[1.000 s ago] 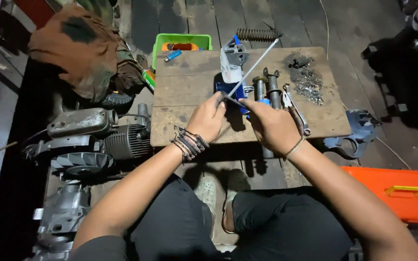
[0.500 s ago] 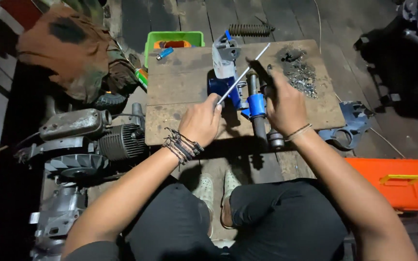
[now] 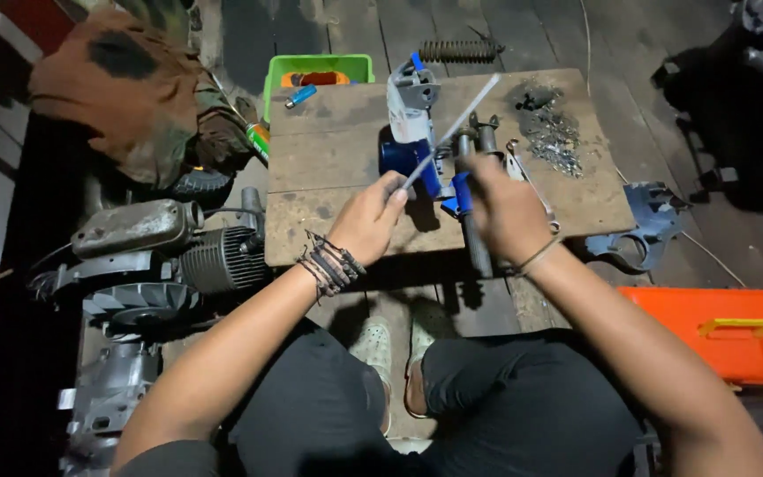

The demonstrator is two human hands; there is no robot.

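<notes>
Hands over the wooden tabletop (image 3: 328, 208): left hand (image 3: 371, 219) pinches a thin rod (image 3: 452, 132) angled toward 1 o'clock, right hand (image 3: 507, 210) grips a dark cylindrical shaft (image 3: 472, 230); best kept aligned, steady.

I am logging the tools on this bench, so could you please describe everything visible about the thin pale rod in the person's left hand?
The thin pale rod is straight, slim and whitish grey; its material cannot be told. It slants up and to the right above the wooden board. Its lower end is pinched in the fingertips of the left hand; its upper end is free. It crosses in front of the dark cylindrical tool gripped by the right hand.
</notes>
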